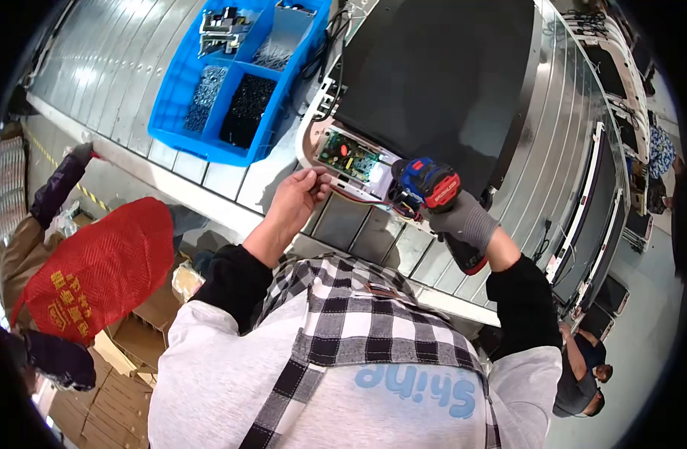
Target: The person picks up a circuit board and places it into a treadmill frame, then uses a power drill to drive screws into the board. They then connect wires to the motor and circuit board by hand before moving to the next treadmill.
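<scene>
One green circuit board [348, 155] sits in the open corner of a dark screen panel [433, 67] on the metal line [96, 67]. The left hand [297, 200] pinches the panel's edge just beside the board. The gloved right hand [467, 222] is wrapped around a red-and-blue power screwdriver [431, 184] at the board's other end. A blue screw bin [201, 146] lies near.

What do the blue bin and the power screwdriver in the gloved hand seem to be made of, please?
The blue bin looks like moulded plastic: uniform colour, slight sheen, thin divider walls. The screwdriver, gripped in the right hand, seems to have a red and blue plastic shell, smooth and glossy; its grip is hidden by the glove.
</scene>
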`<state>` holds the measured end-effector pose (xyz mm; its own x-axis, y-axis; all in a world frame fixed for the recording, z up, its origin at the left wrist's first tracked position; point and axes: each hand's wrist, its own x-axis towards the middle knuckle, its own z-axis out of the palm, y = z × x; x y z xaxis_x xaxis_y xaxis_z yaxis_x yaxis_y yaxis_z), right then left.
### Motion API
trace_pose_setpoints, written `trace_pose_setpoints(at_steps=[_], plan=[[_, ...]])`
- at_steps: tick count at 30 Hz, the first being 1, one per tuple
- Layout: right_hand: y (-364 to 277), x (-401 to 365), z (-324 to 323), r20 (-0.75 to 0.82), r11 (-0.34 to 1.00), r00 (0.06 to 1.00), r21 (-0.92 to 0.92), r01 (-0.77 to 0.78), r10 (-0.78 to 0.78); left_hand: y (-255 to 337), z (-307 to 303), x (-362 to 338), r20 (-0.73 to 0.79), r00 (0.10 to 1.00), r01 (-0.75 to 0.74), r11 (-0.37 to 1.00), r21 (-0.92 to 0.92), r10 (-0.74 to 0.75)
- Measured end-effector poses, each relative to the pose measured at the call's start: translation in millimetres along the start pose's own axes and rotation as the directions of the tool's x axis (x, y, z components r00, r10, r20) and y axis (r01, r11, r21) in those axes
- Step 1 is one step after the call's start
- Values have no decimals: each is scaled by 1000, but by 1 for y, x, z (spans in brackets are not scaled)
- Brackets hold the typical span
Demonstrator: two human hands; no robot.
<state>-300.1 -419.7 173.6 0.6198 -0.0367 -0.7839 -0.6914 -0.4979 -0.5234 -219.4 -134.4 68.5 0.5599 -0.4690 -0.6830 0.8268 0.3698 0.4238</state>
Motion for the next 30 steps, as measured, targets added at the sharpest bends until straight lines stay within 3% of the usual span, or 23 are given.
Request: trace_pose_setpoints(at_steps=[1,3,4,5,6,8,10,12,14,20,23,24,26,29,30], plan=[[-16,-6,-3,51,997,997,27,-66,65,0,-3,-1,-3,998,-55,998,-3,55],[-20,-9,0,-27,990,999,-138,37,-41,-1,-13,-6,2,984,-178,984,-1,178],[-19,-11,1,-19,993,1000,-115,9,-11,-1,-19,-12,36,971,-238,971,13,238],[13,2,8,-36,994,999,106,22,-18,0,-25,-17,71,953,-295,955,25,293],[11,8,20,-61,984,997,167,64,-54,0,-44,-8,95,948,-300,952,-59,305],[2,-23,35,-160,953,979,254,163,-125,4,-38,-37,-39,956,-291,953,-78,289],[14,-49,51,-175,904,967,354,239,-187,1,-55,-48,-40,965,-261,957,-128,258],[34,-73,57,-48,977,994,186,107,-100,-5,-65,-54,-75,975,-219,965,-147,210],[37,-66,79,-45,893,979,404,200,-199,-11,-81,-20,-3,986,-164,974,-157,165],[34,-57,93,205,910,940,373,183,-273,-46,-66,-11,300,944,-4,912,-411,139],[50,-52,95,241,876,929,460,145,-280,-64,-66,-16,182,980,16,872,-488,83],[56,-52,94,252,866,930,487,117,-268,-68,-68,-16,204,977,49,858,-512,66],[61,-57,93,253,858,934,505,95,-253,-74,-66,-13,86,996,22,879,-476,21],[64,-60,98,235,873,940,474,111,-247,-79,-63,-12,232,973,101,882,-461,10],[72,-60,97,226,854,934,504,129,-275,-79,-58,-11,187,982,77,906,-417,2]])
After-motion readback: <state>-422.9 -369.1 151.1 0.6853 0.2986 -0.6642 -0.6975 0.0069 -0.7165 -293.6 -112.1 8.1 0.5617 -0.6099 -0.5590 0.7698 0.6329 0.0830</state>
